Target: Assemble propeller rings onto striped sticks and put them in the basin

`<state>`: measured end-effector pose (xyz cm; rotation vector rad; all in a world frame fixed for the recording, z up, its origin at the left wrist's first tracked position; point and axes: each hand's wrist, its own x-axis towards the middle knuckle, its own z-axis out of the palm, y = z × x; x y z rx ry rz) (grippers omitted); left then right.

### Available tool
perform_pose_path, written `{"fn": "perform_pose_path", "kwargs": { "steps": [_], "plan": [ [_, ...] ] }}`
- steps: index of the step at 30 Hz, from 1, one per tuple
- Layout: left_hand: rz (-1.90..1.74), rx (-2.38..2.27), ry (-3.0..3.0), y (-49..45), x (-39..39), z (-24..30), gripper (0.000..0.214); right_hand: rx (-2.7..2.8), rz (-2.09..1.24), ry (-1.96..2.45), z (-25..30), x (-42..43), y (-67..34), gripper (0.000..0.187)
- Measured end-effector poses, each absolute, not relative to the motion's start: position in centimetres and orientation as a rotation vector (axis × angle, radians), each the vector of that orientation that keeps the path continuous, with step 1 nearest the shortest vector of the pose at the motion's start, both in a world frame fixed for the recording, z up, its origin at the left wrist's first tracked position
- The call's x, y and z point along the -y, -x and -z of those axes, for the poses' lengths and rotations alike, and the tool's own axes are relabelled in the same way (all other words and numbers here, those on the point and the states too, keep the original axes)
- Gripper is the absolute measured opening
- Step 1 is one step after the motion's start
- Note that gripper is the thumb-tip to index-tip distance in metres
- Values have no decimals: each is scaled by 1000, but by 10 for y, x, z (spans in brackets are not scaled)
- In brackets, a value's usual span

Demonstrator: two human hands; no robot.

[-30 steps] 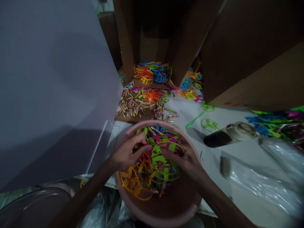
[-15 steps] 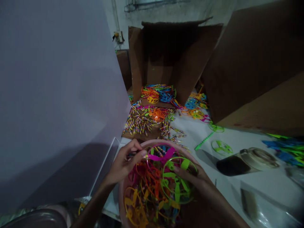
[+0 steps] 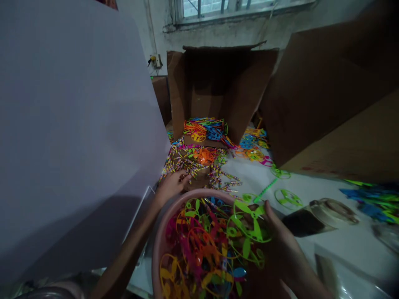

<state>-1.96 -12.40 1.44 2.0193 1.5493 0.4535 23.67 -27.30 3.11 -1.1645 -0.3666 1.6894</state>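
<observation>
My left hand [image 3: 173, 187] reaches past the basin to a pile of small striped crayon-like sticks [image 3: 181, 160]. Its thumb and fingertips are bent together among the sticks, and what lies between them is too small to make out. Over the right side of the pink basin [image 3: 162, 232], my right hand [image 3: 283, 241] holds several green propeller rings [image 3: 254, 216], with its thumb at their edge and most other fingers hidden. Below it the basin is full of orange, yellow, pink and green propeller rings [image 3: 202, 245].
An open cardboard box [image 3: 215, 91] with more propeller rings stands behind the pile. On the white table lie a green twisted stick [image 3: 264, 190], a loose green ring [image 3: 288, 199] and a jar with dark contents [image 3: 314, 218]. A pale panel [image 3: 77, 124] borders the left.
My left hand has left the pink propeller ring above the basin and moved forward to the striped sticks. My right hand has shifted right with the green rings. The view has tilted up.
</observation>
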Motion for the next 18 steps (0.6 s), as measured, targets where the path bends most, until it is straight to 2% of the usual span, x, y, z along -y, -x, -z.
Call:
{"fn": "perform_pose_path", "kwargs": {
  "steps": [1,5,11,14,18],
  "plan": [
    [-402,-1620,-2011,12,108,-10,25,381,-1710,1133,-33,273,-231,51],
    [-194,-1792,-1956,-9,62,7,29,421,-1741,1095,-40,272,-212,59],
    [-220,-1801,-1939,-16,50,8,28,552,-1598,1066,-41,271,-206,33],
    [-408,-1716,-1938,-19,72,-8,22,517,-1495,1143,-34,269,-209,27],
    [-640,-1486,-1902,-23,154,-32,22,536,-1531,1066,-32,266,-209,36]
  ]
}}
